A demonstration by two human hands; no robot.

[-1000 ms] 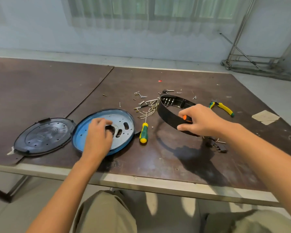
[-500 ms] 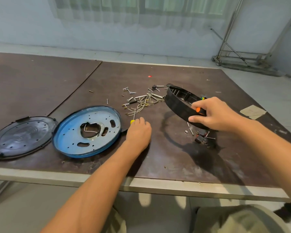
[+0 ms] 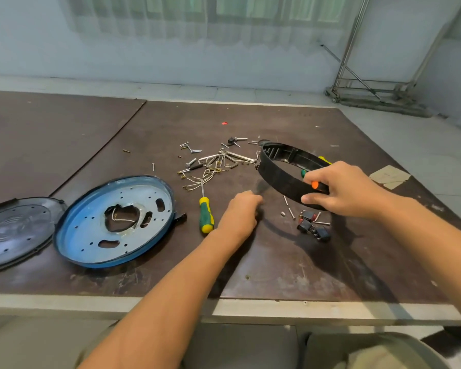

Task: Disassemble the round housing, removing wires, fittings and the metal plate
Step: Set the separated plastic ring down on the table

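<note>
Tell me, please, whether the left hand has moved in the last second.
Yes. The left hand went right, from the blue plate past the screwdriver, toward the black ring.

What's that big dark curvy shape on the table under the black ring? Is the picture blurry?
Head view: it's the shadow of the black ring, which the right hand holds tilted above the table; it falls toward the near edge, so light likely comes from the curtained window. Head view: the screws look sharp, no strong glare.
</note>
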